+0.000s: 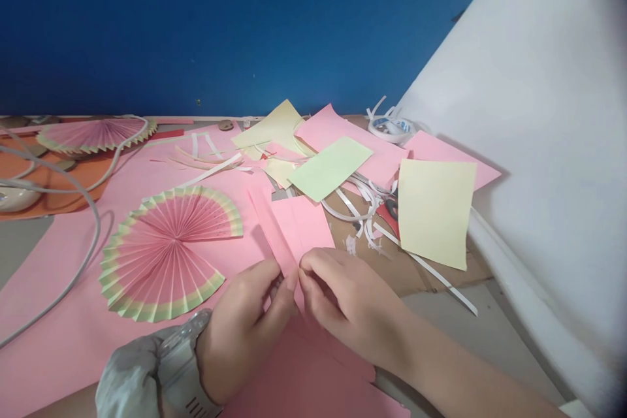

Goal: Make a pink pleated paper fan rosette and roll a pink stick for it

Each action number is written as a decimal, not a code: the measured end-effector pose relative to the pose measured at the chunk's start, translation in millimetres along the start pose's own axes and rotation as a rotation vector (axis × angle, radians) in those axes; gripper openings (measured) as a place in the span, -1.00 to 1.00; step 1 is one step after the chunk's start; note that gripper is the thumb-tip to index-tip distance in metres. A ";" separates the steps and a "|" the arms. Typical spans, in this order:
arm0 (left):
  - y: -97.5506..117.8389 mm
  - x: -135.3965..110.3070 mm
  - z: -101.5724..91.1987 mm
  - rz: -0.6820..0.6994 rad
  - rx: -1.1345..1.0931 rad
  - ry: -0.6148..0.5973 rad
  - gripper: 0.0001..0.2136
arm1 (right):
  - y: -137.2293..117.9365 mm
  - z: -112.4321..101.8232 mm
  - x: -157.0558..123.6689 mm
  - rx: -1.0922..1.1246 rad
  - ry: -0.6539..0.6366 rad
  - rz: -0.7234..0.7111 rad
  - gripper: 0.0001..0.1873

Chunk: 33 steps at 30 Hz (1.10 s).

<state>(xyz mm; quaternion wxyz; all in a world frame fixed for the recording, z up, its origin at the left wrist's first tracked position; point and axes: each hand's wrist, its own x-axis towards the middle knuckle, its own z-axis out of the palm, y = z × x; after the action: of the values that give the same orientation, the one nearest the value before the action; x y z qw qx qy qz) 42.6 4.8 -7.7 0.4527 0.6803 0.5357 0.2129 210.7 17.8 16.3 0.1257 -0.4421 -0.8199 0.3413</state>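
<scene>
Between my hands is a pink sheet of paper [306,219] with narrow creases running along its left part. My left hand [257,307] pinches it on the left, fingers curled under the folded strip. My right hand [345,294] pinches the same sheet just to the right, thumb and forefinger close to the left thumb. Left of them lies a pleated paper fan [171,248], pink with a yellow and green rim, spread almost into a full circle with a gap at its right.
A second pleated fan [98,134] lies at the back left near a white cable [98,222]. Green paper [333,166], yellow paper [435,212], white paper strips [431,271] and scissors [392,208] lie to the right on brown cardboard [426,277]. Blue and white walls border the work surface.
</scene>
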 end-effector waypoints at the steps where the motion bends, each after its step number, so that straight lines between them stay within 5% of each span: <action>1: 0.5 -0.1 -0.2 -0.003 -0.012 0.002 -0.71 | -0.5 -1.3 0.2 0.017 0.000 0.010 -0.79; 12: -4.5 -2.5 0.8 0.041 -0.015 -0.015 -0.75 | 1.9 5.7 0.0 -0.079 0.070 -0.075 -0.83; 26: -2.4 -0.5 -0.9 0.035 -0.110 0.012 -0.75 | -2.2 -1.1 -1.6 0.079 -0.011 -0.007 -0.77; 33: 0.8 -2.6 -2.7 0.084 -0.179 -0.011 -0.72 | -8.7 -14.6 0.3 0.272 -0.114 0.187 -0.80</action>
<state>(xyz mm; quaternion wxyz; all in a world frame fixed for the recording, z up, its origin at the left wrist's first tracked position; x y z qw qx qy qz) 40.1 3.5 -5.1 0.5053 0.6601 0.4832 0.2749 212.3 21.3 32.8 0.1054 -0.4751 -0.7273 0.4839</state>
